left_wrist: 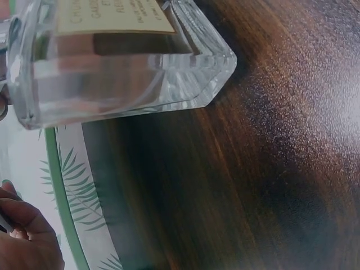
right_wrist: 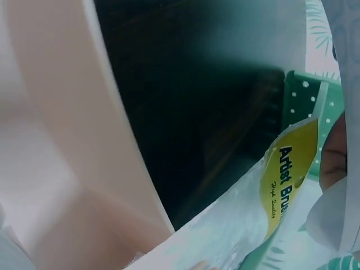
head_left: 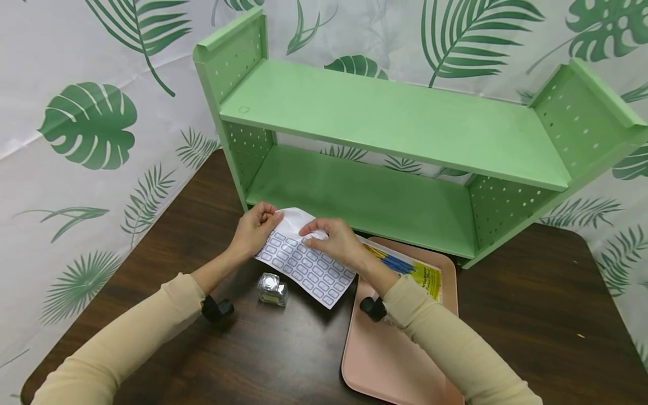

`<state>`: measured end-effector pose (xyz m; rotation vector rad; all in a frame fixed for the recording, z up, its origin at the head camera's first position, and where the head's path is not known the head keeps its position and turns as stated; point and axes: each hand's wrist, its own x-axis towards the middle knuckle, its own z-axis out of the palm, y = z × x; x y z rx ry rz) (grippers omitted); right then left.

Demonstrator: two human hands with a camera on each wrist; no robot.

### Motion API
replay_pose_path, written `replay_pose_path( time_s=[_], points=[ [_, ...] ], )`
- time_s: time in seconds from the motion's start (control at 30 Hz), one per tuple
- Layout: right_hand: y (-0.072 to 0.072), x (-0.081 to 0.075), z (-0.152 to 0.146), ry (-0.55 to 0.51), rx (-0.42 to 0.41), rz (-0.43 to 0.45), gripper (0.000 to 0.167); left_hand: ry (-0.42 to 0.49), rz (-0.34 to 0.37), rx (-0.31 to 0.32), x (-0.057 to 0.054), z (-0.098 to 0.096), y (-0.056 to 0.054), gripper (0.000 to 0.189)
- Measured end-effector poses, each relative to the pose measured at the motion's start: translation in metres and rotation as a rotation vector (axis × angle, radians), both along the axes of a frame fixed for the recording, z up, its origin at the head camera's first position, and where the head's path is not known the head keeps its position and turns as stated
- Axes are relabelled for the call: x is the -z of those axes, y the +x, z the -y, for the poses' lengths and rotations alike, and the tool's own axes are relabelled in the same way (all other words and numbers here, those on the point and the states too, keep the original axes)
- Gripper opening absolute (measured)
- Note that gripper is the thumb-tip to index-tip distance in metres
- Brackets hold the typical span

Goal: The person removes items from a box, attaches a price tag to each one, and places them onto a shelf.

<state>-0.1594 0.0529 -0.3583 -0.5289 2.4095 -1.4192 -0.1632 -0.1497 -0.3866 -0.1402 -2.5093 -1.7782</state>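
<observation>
A white sheet of blue-bordered labels (head_left: 314, 269) is held up at a tilt over the dark table. My left hand (head_left: 251, 229) pinches its upper left edge between thumb and fingers. With thumb and forefinger, my right hand (head_left: 336, 243) pinches the sheet's white upper part, which is bent and creased there. Below the sheet stands a clear glass bottle (head_left: 272, 289), shown close up in the left wrist view with a cream label (left_wrist: 115, 17). Under my right wrist, a yellow-headed packet of artist brushes (right_wrist: 289, 169) lies on the pink tray (head_left: 374, 360).
Behind my hands stands a green two-tier shelf (head_left: 395, 124) with perforated end panels. The pink tray takes up the table (head_left: 253, 360) right of the bottle. A leaf-printed white sheet (head_left: 91, 34) hangs around the table's back and sides.
</observation>
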Motion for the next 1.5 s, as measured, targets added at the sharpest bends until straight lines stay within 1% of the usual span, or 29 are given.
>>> replay_pose_path(
  time_s=[0.13,0.3,0.63,0.77,0.87,1.0,1.13,1.37,1.5],
  points=[
    [0.0000,0.0002,-0.0007,0.006,-0.013,0.004,0.016,-0.009,0.001,-0.001,0.0004,-0.0002,0.0009,0.016],
    [-0.0014,-0.0004,-0.0009,0.034,-0.030,-0.040,0.014,-0.007,0.000,-0.004,0.0004,-0.0004,0.0012,0.017],
    [-0.0023,-0.0005,-0.0019,0.056,-0.053,-0.081,0.012,-0.008,-0.005,-0.001,0.0007,-0.0005,0.0013,0.018],
    [-0.0021,0.0001,-0.0029,0.042,-0.037,-0.065,0.018,-0.004,0.011,-0.003,0.0016,-0.0007,0.0006,0.019],
    [-0.0016,0.0009,-0.0038,0.049,-0.017,-0.071,0.021,-0.005,0.024,0.000,0.0014,-0.0010,0.0001,0.018],
    [-0.0018,0.0024,-0.0035,0.073,-0.008,-0.112,0.017,-0.004,0.033,0.004,0.0021,-0.0012,-0.0007,0.018],
    [-0.0011,0.0027,-0.0024,0.075,-0.003,-0.134,0.013,-0.019,0.031,0.000,0.0036,0.0001,-0.0007,0.018],
    [0.0013,0.0029,-0.0007,0.029,-0.002,-0.110,0.010,-0.028,-0.009,0.004,0.0042,0.0028,0.0007,0.018],
    [0.0021,0.0032,0.0010,0.035,0.008,-0.114,0.007,-0.030,-0.006,-0.001,0.0047,0.0041,0.0013,0.018]
  ],
)
